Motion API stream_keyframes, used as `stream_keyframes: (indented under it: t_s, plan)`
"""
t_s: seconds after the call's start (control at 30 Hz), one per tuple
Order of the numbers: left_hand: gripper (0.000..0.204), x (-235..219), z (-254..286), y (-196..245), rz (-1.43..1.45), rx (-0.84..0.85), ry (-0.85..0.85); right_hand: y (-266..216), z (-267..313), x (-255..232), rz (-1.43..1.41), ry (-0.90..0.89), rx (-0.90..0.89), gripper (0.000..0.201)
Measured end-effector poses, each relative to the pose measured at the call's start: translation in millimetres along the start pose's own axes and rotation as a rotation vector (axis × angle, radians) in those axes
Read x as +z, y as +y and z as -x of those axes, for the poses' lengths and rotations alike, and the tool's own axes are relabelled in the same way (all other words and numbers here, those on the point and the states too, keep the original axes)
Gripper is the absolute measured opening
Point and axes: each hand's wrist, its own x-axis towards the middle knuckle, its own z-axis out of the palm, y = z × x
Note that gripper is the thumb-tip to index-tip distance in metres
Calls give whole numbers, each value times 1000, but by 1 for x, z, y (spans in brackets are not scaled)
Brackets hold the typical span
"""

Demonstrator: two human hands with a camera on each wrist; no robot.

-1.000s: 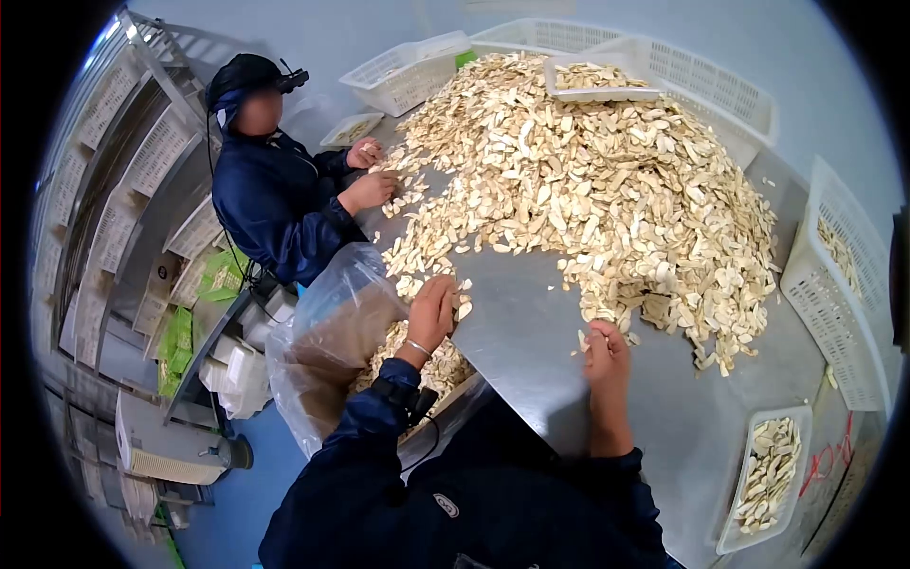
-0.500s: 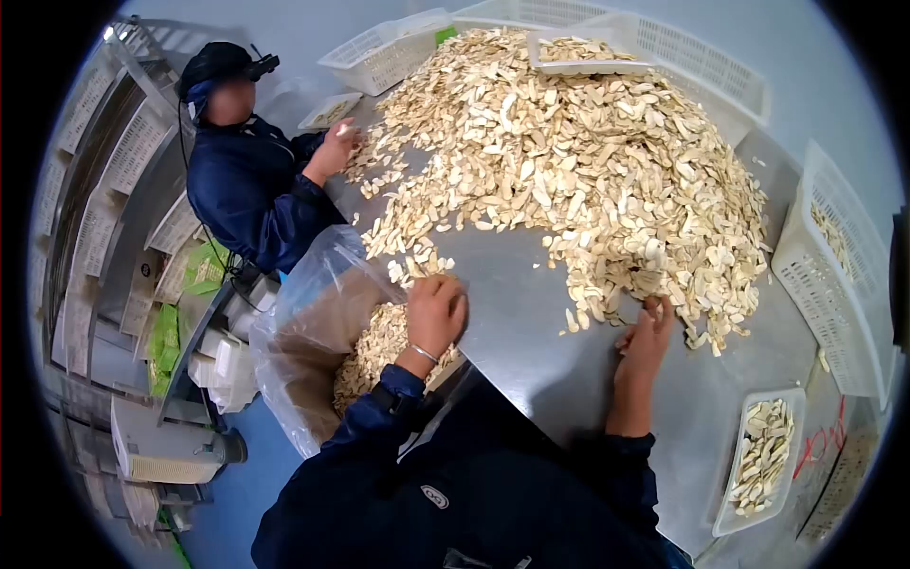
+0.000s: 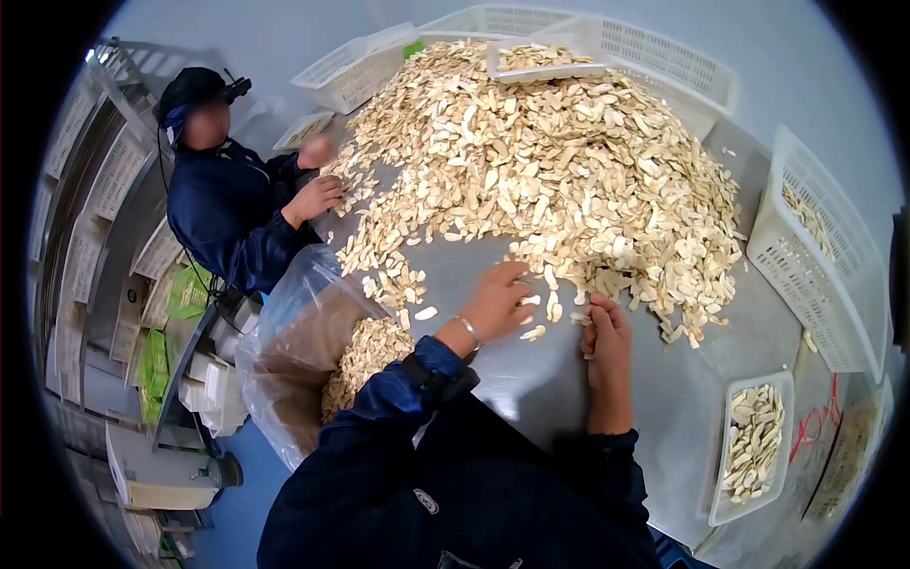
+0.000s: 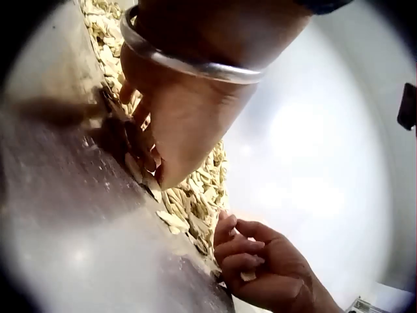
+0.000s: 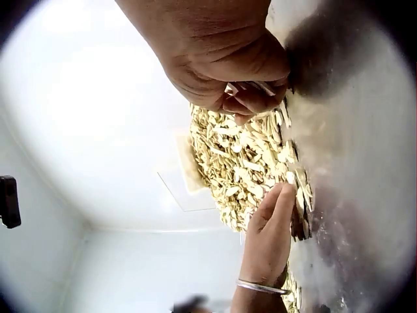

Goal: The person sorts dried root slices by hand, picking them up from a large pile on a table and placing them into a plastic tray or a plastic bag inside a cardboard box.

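Observation:
A large heap of pale dried slices (image 3: 540, 161) lies on the metal table (image 3: 531, 389). At its front edge my left hand (image 3: 495, 305) reaches over loose slices, palm down, its fingers extended and touching them; the fingertips meet a slice in the right wrist view. Just to the right, my right hand (image 3: 607, 356) has its fingers curled round a few slices (image 5: 251, 87), partly hidden in its grip. In the left wrist view the right hand (image 4: 270, 270) shows slices between its fingers.
An open lined box (image 3: 313, 332) holding slices stands left of the table. White baskets (image 3: 806, 256) line the back and right, and a small tray (image 3: 787, 446) of slices sits at right. Another person (image 3: 227, 199) works at the heap's left side.
My left hand has moved right from beside the lined box to the heap's front edge. My right hand went to the heap, then back toward my body, fingers curled. The other person's hands shifted.

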Motion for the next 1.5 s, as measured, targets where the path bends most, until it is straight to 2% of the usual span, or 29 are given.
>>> stream_keyframes:
  t_s: [0.03, 0.13, 0.17, 0.27, 0.37, 0.57, 0.67, 0.77, 0.87, 0.97, 1.07, 1.27, 1.37, 1.47, 1.5]
  plan:
    - [23, -2, 3, -7, 60, -45, -46, -1, 1, 0, 4, 10, -2, 21]
    - [12, -11, 15, -13, 64, -223, 142, -2, 3, 5, 13, 20, -3, 20]
    - [11, -16, 17, -10, 2, -180, 192, -2, 3, 6, 18, 13, -7, 20]
    - [9, -20, 13, 7, 33, -223, 105, 2, 4, 9, 13, -14, 2, 20]
    - [7, -6, 1, 22, 14, -52, 105, 2, 3, 8, 31, -5, 6, 20]
    - [9, 6, -1, 31, -129, -79, 41, -2, 5, 6, 64, 2, -26, 18]
    - [12, 10, -9, 34, -183, 121, 130, 1, 3, 9, 89, 2, -26, 18]
    - [14, 13, -18, 47, -136, 319, 107, 2, 3, 9, 94, 2, -20, 17]
    - [14, 17, -19, 43, -87, 277, -39, -2, 3, 7, 91, 9, -40, 17]
    - [15, 14, -13, 41, -31, 113, -119, -4, 5, 9, 121, 36, -33, 17]
    - [15, 16, -5, 39, 49, 23, -62, 3, 1, 7, 150, 14, -59, 18]
    - [13, 14, -9, 55, 112, 151, 32, 6, 0, 7, 180, 31, -102, 18]
    - [13, 19, -9, 51, 125, 114, -90, 5, 0, 9, 171, 40, -89, 19]
    - [13, 19, -8, 53, 139, 84, -27, 8, 0, 5, 196, 10, -98, 19]
    - [14, 18, -8, 54, 190, 24, -48, 10, -2, 4, 208, -10, -108, 19]
